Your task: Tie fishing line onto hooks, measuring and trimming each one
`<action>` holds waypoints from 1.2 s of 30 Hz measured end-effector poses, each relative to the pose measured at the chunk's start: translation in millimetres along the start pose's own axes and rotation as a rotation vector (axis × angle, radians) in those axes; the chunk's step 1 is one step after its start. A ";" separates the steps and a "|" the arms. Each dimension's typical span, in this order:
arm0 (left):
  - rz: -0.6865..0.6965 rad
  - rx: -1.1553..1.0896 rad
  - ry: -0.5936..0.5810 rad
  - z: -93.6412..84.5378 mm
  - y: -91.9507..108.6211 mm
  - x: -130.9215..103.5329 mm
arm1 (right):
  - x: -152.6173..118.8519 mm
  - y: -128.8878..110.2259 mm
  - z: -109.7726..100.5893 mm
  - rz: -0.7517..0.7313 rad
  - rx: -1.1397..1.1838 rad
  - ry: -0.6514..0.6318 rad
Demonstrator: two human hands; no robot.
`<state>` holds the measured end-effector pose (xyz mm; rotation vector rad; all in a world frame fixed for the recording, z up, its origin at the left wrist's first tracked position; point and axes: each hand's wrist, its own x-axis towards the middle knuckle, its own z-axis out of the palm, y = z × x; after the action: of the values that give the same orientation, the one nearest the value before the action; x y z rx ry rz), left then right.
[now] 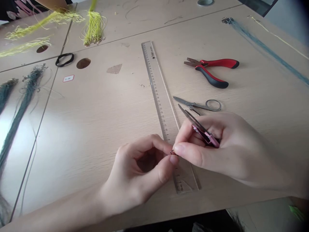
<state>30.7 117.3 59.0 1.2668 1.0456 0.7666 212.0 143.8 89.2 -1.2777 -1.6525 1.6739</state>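
Observation:
My left hand (145, 172) pinches a tiny dark ring-like piece (172, 152) between thumb and index finger; its exact kind is too small to make out. My right hand (217, 151) has its thumb and index finger closed at the same piece, touching the left fingertips. Tucked in the right palm are small pink-handled snips (205, 132), their two narrow blades pointing up and left. Under both hands lies a clear plastic ruler (160, 93). Just beyond the right hand rest metal scissors (200, 105), partly hidden by it.
Red-and-black pliers (217, 69) lie farther back on the table (96, 112). Blue-grey cord bundles (24, 100) are at left, another bundle (267, 42) at right. Yellow cords (94, 29), a black band (64, 60), a small label (68, 78) and a tape roll (205, 2) sit around.

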 end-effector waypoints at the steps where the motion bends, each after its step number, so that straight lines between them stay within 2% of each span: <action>1: -0.002 0.015 0.016 0.4 -0.4 -0.4 | -0.1 0.1 0.2 -0.001 -0.009 0.000; 10: 0.013 0.079 0.050 1.0 -1.1 -0.3 | 0.1 1.3 0.1 0.026 -0.056 -0.007; 15: 0.050 0.104 0.082 -0.1 -2.5 -0.8 | 2.4 4.0 -1.3 -0.025 -0.035 -0.013; 20: 0.108 0.027 0.091 0.9 -3.3 1.4 | 5.3 12.1 -1.1 -0.101 -0.032 0.029; 27: 0.140 -0.010 0.118 -0.5 -2.3 1.3 | 5.0 19.8 2.9 -0.150 -0.069 0.015; 29: 0.143 -0.020 0.122 -1.2 -2.8 1.3 | 3.8 15.5 3.6 -0.127 -0.088 0.033; 32: 0.128 -0.042 0.134 -2.0 -4.5 1.8 | 0.5 5.4 3.3 -0.001 -0.078 0.044; 36: 0.120 -0.102 0.134 -3.1 -7.1 1.6 | -4.3 -0.7 2.3 0.046 -0.035 -0.031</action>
<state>27.8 118.7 51.8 1.2118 1.0315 0.9957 211.9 139.2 90.8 -1.3225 -1.6892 1.7070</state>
